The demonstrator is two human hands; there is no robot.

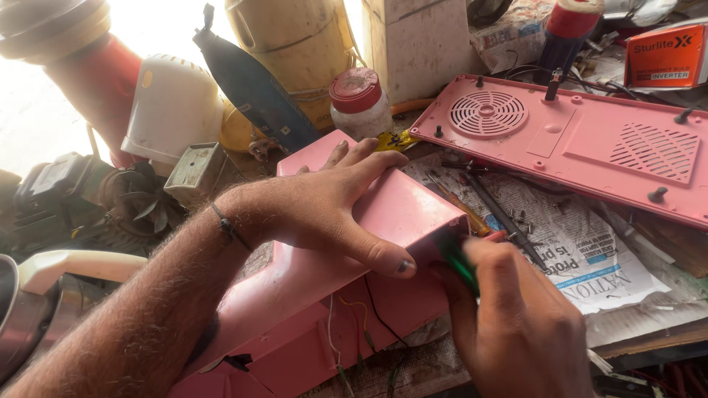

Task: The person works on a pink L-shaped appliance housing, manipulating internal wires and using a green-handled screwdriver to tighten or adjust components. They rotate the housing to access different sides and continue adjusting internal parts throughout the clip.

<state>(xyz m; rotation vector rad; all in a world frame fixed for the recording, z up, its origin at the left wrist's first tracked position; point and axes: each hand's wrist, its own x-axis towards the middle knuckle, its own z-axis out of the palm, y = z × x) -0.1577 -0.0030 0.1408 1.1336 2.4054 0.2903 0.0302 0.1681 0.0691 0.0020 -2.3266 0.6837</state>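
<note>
Bracing a pink casing while a green-handled tool works at its corner

Left hand (324, 210) lies flat on top of the pink casing (346, 295), fingers spread, thumb pressed down near the casing's near corner. One dark band on that wrist.

Right hand (516, 324) is closed around a green-handled tool (459, 262), knuckles up; the tool's tip is hidden at the casing's corner, just beside the left thumb. Casing rests on the bench directly under both hands, tilted, with thin wires (369, 317) hanging from its open underside below the grip.

Containers: one white jar with a red lid (359, 103) beyond the left fingertips, contents not visible. One large yellow canister (295, 44) further back, shut. One orange carton (667, 59) far beyond the right hand, closed.

Counts: one separate pink back panel (575, 144), with two vent grilles, past the right hand. One sheet of newspaper (590, 258) beside the grip, with small screws and a few loose tools on it; number uncertain.
</note>
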